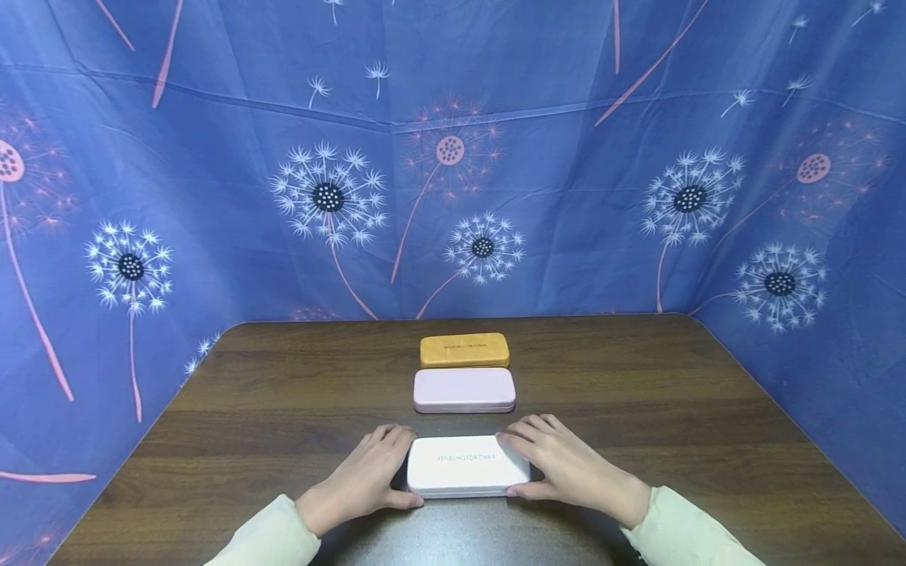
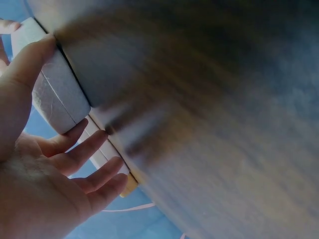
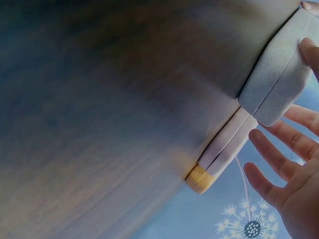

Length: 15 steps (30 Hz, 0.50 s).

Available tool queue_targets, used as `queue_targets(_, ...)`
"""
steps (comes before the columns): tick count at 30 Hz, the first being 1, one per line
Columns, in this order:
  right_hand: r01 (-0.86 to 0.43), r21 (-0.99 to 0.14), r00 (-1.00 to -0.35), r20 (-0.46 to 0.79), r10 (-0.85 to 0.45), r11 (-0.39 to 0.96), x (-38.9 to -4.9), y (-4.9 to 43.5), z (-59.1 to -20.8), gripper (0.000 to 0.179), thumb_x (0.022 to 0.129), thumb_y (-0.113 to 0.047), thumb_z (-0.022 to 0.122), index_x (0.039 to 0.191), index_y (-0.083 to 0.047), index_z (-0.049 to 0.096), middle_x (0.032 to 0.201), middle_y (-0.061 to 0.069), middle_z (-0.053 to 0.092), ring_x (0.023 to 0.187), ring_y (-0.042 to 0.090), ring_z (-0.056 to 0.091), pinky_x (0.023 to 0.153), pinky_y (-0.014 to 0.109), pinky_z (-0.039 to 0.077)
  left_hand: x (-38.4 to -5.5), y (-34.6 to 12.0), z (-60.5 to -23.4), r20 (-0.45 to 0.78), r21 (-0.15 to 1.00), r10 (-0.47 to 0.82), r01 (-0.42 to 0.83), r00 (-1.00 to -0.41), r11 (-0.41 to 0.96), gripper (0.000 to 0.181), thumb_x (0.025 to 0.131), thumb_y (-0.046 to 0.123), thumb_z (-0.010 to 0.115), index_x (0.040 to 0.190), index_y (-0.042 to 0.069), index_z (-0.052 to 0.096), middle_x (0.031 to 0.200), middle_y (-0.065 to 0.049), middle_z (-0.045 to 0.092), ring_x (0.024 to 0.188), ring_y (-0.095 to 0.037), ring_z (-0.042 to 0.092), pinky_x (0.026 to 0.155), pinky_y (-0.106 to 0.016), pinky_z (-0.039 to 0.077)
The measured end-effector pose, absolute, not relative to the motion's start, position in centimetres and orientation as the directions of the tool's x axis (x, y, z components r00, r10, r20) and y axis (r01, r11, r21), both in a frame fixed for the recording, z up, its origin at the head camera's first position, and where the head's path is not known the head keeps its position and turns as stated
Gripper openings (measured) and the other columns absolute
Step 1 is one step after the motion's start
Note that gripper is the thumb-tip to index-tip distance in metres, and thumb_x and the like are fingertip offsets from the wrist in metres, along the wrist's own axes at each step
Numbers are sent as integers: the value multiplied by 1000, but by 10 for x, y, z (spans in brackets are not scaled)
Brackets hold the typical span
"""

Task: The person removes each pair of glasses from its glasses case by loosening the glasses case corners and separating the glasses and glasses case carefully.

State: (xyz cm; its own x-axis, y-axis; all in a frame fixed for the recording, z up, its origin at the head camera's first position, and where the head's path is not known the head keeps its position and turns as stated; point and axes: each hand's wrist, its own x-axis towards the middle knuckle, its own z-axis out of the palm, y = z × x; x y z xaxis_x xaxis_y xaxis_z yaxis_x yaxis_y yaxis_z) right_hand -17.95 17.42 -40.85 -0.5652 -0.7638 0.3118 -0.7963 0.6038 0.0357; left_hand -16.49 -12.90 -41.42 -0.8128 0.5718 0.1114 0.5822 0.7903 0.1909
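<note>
A white glasses case (image 1: 467, 469) with small lettering on its lid lies closed on the table, near the person. My left hand (image 1: 371, 472) holds its left end, thumb at the near edge and index finger at the far corner; the other fingers (image 2: 102, 174) spread loosely behind. At the right end, my right hand (image 1: 555, 464) grips the case between a thumb on the near side and fingers at the far side. Beyond it lies a closed pale pink glasses case (image 1: 464, 390). A yellow glasses case (image 1: 464, 350) with lettering sits farthest back.
The brown wooden table (image 1: 297, 377) has rounded far corners. A blue cloth (image 1: 566, 173) printed with dandelions hangs behind the table and along both sides. The pink and yellow cases stand close together in line with the white one.
</note>
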Motion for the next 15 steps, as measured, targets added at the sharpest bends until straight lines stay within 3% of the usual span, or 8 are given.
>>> queue_targets(15, -806, 102, -532, 305, -790, 583, -182, 172, -406, 61, 76, -57, 60, 116, -11, 60, 110, 2, 62, 107, 20, 51, 90, 40, 43, -166, -128, -413, 103, 206, 551, 560, -828, 803, 78, 64, 52, 74, 119, 3, 50, 120, -13, 55, 113, -38, 49, 91, -53, 42)
